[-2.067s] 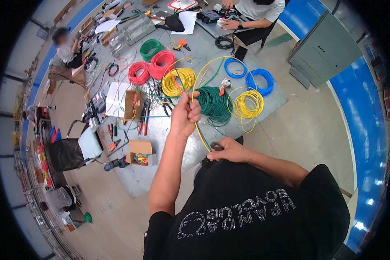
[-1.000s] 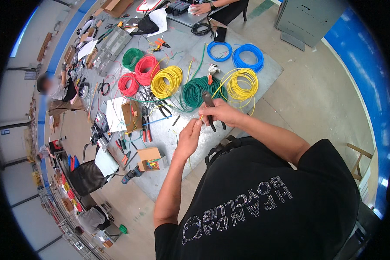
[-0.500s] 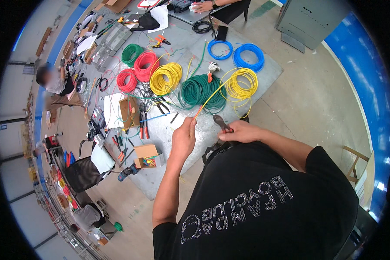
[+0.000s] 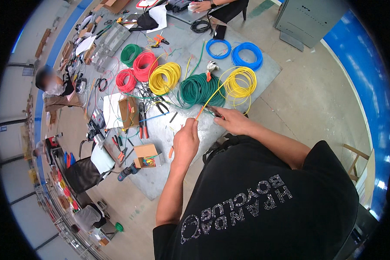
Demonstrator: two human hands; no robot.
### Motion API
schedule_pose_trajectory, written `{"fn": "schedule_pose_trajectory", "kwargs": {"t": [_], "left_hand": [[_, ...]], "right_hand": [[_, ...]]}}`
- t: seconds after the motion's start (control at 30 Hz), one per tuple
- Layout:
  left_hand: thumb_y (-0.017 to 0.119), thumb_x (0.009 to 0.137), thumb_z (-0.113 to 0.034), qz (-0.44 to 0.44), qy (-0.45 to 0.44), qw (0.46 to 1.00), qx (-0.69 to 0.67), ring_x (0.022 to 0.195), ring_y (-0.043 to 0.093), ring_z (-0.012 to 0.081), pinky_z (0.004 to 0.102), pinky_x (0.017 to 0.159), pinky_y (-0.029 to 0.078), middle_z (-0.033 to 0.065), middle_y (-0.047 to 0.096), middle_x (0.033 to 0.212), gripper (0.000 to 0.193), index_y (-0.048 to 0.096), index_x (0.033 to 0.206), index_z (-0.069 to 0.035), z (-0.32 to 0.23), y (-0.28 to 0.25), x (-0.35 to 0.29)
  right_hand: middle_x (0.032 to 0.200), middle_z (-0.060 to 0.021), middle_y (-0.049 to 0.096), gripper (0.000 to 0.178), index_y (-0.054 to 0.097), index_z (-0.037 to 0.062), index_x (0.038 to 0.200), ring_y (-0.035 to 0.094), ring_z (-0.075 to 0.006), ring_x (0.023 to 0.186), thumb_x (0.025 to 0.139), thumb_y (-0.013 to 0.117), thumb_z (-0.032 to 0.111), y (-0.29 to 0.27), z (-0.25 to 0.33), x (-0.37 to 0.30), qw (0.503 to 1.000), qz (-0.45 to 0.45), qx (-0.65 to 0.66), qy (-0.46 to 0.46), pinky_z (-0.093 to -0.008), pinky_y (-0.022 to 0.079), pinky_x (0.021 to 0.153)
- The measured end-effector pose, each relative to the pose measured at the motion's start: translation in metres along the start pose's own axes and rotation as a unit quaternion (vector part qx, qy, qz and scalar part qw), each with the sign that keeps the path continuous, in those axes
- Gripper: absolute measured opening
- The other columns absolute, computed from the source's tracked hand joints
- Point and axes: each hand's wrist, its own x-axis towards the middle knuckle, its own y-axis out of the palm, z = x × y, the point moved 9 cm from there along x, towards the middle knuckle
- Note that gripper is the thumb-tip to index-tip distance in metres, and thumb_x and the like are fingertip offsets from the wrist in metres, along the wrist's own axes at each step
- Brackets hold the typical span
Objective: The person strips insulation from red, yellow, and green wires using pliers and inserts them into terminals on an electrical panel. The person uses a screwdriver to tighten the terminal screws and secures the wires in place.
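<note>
My left hand (image 4: 186, 139) is closed around a yellow wire (image 4: 202, 109) that runs up to the loose yellow coil (image 4: 239, 83) at the table's right side. Below that hand a short orange piece (image 4: 171, 151) shows; what it belongs to is hidden. Pliers (image 4: 214, 111) with dark jaws and partly red handles sit in my closed right hand (image 4: 233, 121). Their jaws lie close beside the wire, just beyond my left hand; whether they touch it I cannot tell. Right behind them rests a large dark green coil (image 4: 200, 90).
Yellow (image 4: 164, 78), red (image 4: 145, 66) and blue (image 4: 247, 57) wire coils cover the grey table (image 4: 160, 173). Hand tools (image 4: 143, 121) and an open carton (image 4: 146, 155) of small coloured parts lie left. Another person's hand (image 4: 200, 6) is at the far end.
My right hand has moved forward and left, bringing the pliers' jaws beside the yellow wire. My left hand has shifted slightly right, and the orange piece now shows below it.
</note>
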Motion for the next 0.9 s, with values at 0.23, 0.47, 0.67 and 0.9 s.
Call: {"fn": "schedule_pose_trajectory", "kwargs": {"t": [0.23,0.47,0.67,0.9], "left_hand": [[0.051,0.107,-0.024,-0.016,0.008,0.999,0.028,0.068,0.059,0.0501,0.0531,0.057,0.044,0.0275,0.059,0.072,0.02,0.057,0.103,-0.005,0.0,0.001,-0.001],[0.051,0.107,-0.024,-0.023,0.012,0.999,0.022,0.069,0.06,0.0497,0.054,0.058,0.044,0.0273,0.06,0.072,0.02,0.057,0.102,-0.005,-0.001,-0.002,-0.001],[0.052,0.105,-0.022,-0.022,0.01,1.0,0.012,0.065,0.062,0.0466,0.0555,0.058,0.046,0.0231,0.062,0.068,0.018,0.054,0.097,-0.007,0.002,-0.002,-0.005],[0.053,0.105,-0.023,-0.033,0.002,0.999,-0.013,0.073,0.061,0.052,0.0585,0.061,0.045,0.028,0.061,0.073,0.018,0.056,0.099,-0.007,0.008,0.002,-0.006]], "right_hand": [[0.113,-0.024,0.067,0.051,0.052,0.0051,0.142,0.065,-0.0417,0.102,0.098,0.057,0.032,0.001,0.006,0.0,0.998,-0.036,0.012,-0.044,-0.0485,0.051,0.088],[0.111,-0.0249,0.067,0.047,0.057,0.0041,0.133,0.064,-0.0435,0.102,0.099,0.058,0.036,-0.005,0.015,-0.002,0.996,-0.066,-0.027,-0.047,-0.0498,0.05,0.088],[0.099,-0.0244,0.067,0.04,0.059,0.0012,0.113,0.063,-0.0457,0.099,0.099,0.058,0.038,-0.007,0.015,0.004,0.975,-0.114,-0.163,-0.099,-0.0525,0.049,0.085],[0.096,-0.0254,0.066,0.038,0.057,0.0013,0.112,0.063,-0.0466,0.097,0.101,0.055,0.037,0.011,-0.005,0.008,0.999,-0.03,-0.026,-0.001,-0.0559,0.048,0.082]]}}
